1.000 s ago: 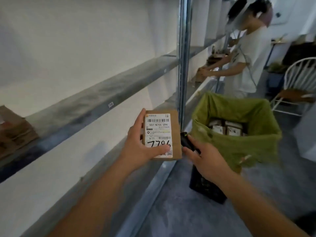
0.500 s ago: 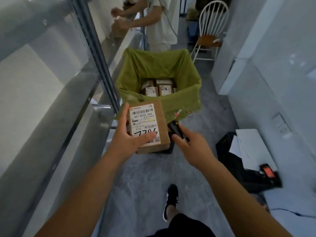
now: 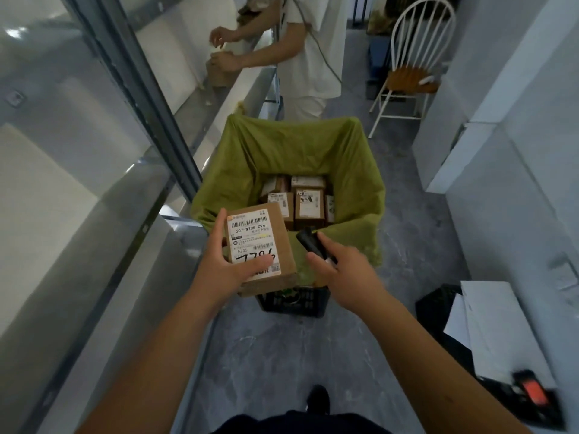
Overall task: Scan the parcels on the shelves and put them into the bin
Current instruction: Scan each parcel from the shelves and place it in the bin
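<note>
Parcel in hand: one brown cardboard box point(image 3: 275, 242), held label up just over the near edge of the bin point(image 3: 363, 170).
Label: one white sticker point(image 3: 252, 242) with barcodes; it reads "507-N705 094" and "N705", with a big handwritten number, partly under the thumb, that looks like "7786".
Left hand point(image 3: 224, 264): grips the box, fingers along its left side, thumb pressed across the sticker's lower part.
Right hand point(image 3: 344, 274): fingers wrapped around one black scanner point(image 3: 311, 245), its tip near the box's right edge.
Bin: one dark crate lined with green cloth.
Parcels in bin point(image 3: 300, 197): at least five small brown boxes with white stickers, print too small to read.
Shelves point(image 3: 103, 214): grey metal, on the left.
Others: one person point(image 3: 310, 48) in white handling a brown parcel at the far shelf; one white chair point(image 3: 413, 57).
</note>
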Available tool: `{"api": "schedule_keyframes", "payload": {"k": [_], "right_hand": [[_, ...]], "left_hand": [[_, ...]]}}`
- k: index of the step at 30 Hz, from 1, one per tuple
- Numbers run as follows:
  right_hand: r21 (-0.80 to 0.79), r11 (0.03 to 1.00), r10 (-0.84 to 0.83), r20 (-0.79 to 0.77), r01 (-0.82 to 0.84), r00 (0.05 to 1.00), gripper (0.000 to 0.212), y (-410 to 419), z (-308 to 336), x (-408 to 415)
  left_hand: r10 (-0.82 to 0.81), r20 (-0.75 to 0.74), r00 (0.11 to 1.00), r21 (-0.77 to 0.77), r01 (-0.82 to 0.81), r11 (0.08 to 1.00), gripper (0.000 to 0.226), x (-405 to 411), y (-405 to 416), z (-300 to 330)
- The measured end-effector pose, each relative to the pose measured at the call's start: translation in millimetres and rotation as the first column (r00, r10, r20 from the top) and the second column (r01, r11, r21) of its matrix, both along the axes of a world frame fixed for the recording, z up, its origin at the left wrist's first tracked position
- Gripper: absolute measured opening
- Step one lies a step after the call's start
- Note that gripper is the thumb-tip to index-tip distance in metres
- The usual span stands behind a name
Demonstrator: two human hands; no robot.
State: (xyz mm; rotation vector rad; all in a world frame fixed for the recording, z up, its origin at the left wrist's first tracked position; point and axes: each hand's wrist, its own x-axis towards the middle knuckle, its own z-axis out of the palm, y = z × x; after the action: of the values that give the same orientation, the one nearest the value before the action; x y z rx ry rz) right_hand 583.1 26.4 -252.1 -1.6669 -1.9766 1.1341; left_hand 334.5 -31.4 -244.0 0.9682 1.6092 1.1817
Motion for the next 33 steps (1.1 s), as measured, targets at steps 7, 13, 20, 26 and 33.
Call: {"api": "schedule_keyframes", "payload": {"k": [7,13,20,26,33], "right_hand": [[-0.014,0.999,-0.040,-0.068,0.039,0.997,0.071,78.3,2.5,-26.4],[-0.040,0.995,-0.089,-0.054,0.087,0.995,0.070,145.9,-14.9,-51.0],[-0.150,0.974,-0.165,0.065,0.173,0.984,0.076,215.2,-40.7,-93.8],[-0.214,0.949,-0.210,0.126,0.233,0.970,0.075,241.0,-67.8,-113.8],[-0.267,0.933,-0.192,0.194,0.240,0.962,0.074,276.1,-89.8,-116.9]], "left_hand": [[0.011,-0.004,1.000,-0.030,-0.011,1.000,0.147,-36.3,87.2,-9.6],[-0.095,-0.031,0.995,-0.128,0.090,0.988,0.148,-79.5,187.7,-43.2],[-0.238,-0.129,0.963,-0.319,0.187,0.929,0.151,-115.1,290.9,-111.3],[-0.343,-0.267,0.901,-0.493,0.178,0.851,0.145,-110.0,331.8,-157.1],[-0.398,-0.390,0.830,-0.564,0.127,0.816,0.140,-105.4,344.7,-179.5]]}}
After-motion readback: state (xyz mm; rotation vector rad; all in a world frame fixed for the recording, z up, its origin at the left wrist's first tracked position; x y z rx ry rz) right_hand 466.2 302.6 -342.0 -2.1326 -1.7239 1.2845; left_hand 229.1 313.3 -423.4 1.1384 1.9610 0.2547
